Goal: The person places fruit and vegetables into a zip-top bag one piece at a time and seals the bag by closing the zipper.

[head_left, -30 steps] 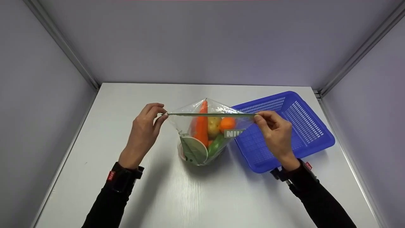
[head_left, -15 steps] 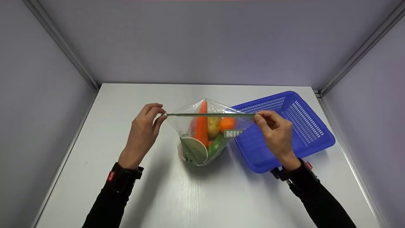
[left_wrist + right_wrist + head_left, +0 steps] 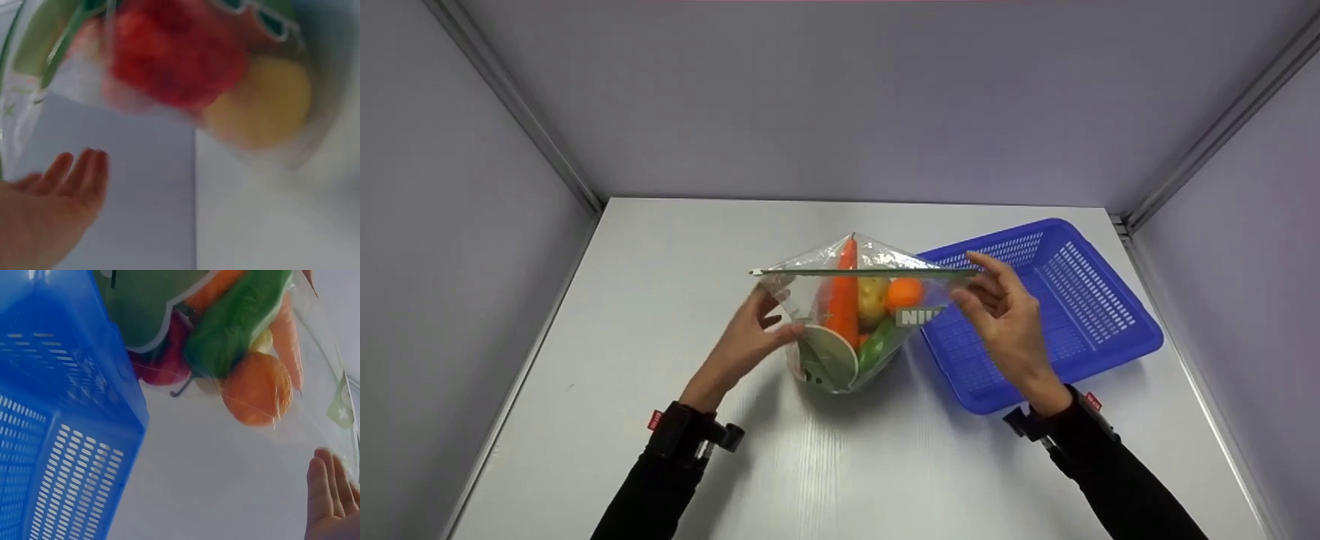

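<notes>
A clear zip bag (image 3: pixel 829 360) with a green seal strip stands on the table, filled with a carrot (image 3: pixel 842 307), an orange (image 3: pixel 905 294), a green pepper (image 3: pixel 225 332), a yellow potato-like item (image 3: pixel 872 302) and something red (image 3: pixel 180 56). At the bag's left side is my left hand (image 3: pixel 739 345), thumb apart from the fingers, some fingertips behind the film. By the strip's right end, my right hand (image 3: pixel 1011 322) has its fingers spread. Both wrist views show extended fingers; whether either hand touches the film is unclear.
A blue perforated basket (image 3: pixel 1061 341) stands to the right of the bag, partly behind my right hand. The white table (image 3: pixel 825 465) is bounded by grey panels (image 3: pixel 840 97) at the back and sides.
My left hand has let go of the strip's left end and moved down and right to the bag's side. My right fingers have loosened from the right end. The bag stays standing.
</notes>
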Motion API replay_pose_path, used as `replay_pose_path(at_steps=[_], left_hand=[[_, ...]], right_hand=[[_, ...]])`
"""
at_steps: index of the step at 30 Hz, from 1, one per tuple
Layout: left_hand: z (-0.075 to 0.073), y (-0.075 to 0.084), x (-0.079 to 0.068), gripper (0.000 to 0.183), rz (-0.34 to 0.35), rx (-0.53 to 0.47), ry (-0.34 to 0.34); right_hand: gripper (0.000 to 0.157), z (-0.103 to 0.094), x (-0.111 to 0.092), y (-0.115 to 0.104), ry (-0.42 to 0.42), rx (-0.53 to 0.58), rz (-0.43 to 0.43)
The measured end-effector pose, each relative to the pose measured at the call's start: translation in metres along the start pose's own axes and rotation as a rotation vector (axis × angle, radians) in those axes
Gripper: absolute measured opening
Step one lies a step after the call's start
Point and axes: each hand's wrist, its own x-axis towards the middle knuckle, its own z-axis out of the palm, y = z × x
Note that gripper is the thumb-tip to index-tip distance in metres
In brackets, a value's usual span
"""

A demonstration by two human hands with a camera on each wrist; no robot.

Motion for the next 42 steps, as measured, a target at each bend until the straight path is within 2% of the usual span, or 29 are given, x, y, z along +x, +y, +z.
replay_pose_path(at_steps=[2,4,7,11,13,18,20,23,25,27,29,32,34,36,38,42], left_hand=[[0.007,-0.011,0.000,0.104,-0.026,0.043,-0.110],[0.012,-0.020,0.000,0.113,-0.032,0.049,-0.187],[0.018,-0.031,0.002,0.117,-0.029,0.002,-0.249],[0.024,-0.040,0.006,0.121,0.025,-0.048,-0.287],[0.025,-0.042,0.007,0.120,0.043,-0.047,-0.245],[0.031,-0.040,0.005,0.098,0.024,-0.004,-0.023],[0.033,-0.037,0.005,0.089,0.022,0.009,0.046],[0.035,-0.026,0.001,0.074,-0.026,0.035,0.119],[0.034,-0.015,-0.001,0.074,-0.094,0.096,0.145],[0.032,-0.003,-0.002,0.079,-0.180,0.170,0.150],[0.026,0.005,-0.002,0.091,-0.258,0.274,0.146],[0.019,0.009,0.002,0.099,-0.340,0.387,0.140],[0.013,0.007,0.005,0.101,-0.372,0.420,0.130],[0.009,0.003,0.006,0.101,-0.394,0.398,0.107],[0.005,-0.002,0.004,0.098,-0.395,0.319,0.069],[0.003,-0.011,-0.006,0.091,-0.362,0.111,0.024]], right_hand=[[0.076,0.004,-0.005,0.003,-0.088,-0.016,0.069],[0.092,0.010,-0.009,0.008,-0.177,-0.051,0.130],[0.099,0.019,-0.011,0.013,-0.273,-0.127,0.166],[0.099,0.030,-0.007,0.014,-0.301,-0.195,0.129],[0.095,0.035,-0.005,0.014,-0.305,-0.197,0.101],[0.072,0.047,0.001,0.013,-0.332,-0.239,0.013],[0.068,0.049,0.004,0.011,-0.332,-0.259,-0.008],[0.064,0.051,0.006,0.008,-0.333,-0.252,0.022],[0.062,0.052,0.009,0.007,-0.348,-0.254,0.075],[0.057,0.052,0.012,0.006,-0.384,-0.261,0.162],[0.055,0.055,0.020,0.006,-0.437,-0.262,0.259],[0.056,0.062,0.033,0.006,-0.513,-0.267,0.371],[0.060,0.069,0.043,0.007,-0.545,-0.277,0.405],[0.067,0.075,0.049,0.007,-0.567,-0.290,0.424],[0.081,0.079,0.049,0.005,-0.590,-0.332,0.435],[0.098,0.082,0.033,0.001,-0.642,-0.442,0.375]])
